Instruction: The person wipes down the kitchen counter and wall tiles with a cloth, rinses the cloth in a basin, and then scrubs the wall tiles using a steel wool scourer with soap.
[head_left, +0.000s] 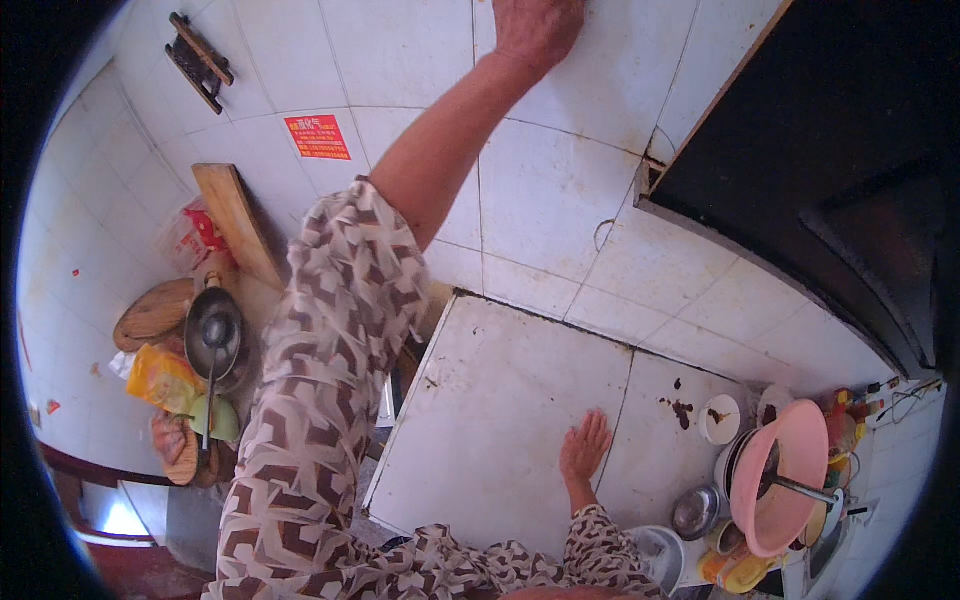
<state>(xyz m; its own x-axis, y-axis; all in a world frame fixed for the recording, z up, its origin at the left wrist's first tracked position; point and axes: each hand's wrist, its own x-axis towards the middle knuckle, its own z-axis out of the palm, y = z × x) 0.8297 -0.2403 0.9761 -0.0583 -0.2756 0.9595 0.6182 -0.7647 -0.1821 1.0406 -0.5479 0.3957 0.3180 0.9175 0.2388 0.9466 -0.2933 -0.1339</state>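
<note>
My left hand (538, 30) is raised at the top edge of the head view, in front of the white tiled wall (555, 172). The back of it shows; its fingers are partly cut off, so whether it holds anything is hidden. My right hand (585, 448) lies palm down on the white tiled countertop (510, 390), fingers extended, near a tile joint. Dark brown spots (682, 415) and a small white dish (719, 420) with brown residue are to its right. A patterned sleeve covers each upper arm.
At right stand a pink plastic basin (784, 480), a metal bowl (696, 511) and a clear bowl (660, 555). A dark range hood (817, 172) juts from the upper right. Left are a wok (196, 337) with a ladle, a wooden board (236, 225) and a yellow bag (161, 379).
</note>
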